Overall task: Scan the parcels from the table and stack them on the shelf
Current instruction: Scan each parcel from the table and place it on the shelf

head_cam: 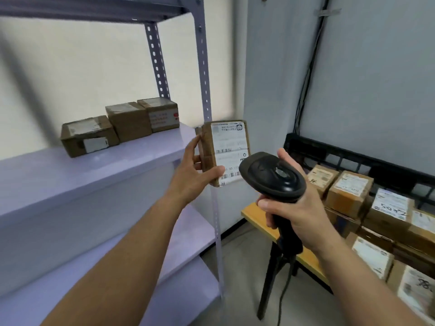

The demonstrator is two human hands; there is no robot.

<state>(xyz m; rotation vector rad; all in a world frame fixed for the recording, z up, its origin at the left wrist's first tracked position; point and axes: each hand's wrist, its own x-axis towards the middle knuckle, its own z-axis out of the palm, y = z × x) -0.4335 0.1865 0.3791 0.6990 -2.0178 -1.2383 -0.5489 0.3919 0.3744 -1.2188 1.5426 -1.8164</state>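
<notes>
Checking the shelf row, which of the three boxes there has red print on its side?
The rightmost box, beside the rear shelf post: only it shows red lettering.

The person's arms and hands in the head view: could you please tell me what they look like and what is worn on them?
Both are bare. The left hand and right hand wear no gloves, and no ring, watch or wristband shows. The left forearm and right forearm are uncovered down to the frame's edge; no sleeve shows.
</notes>
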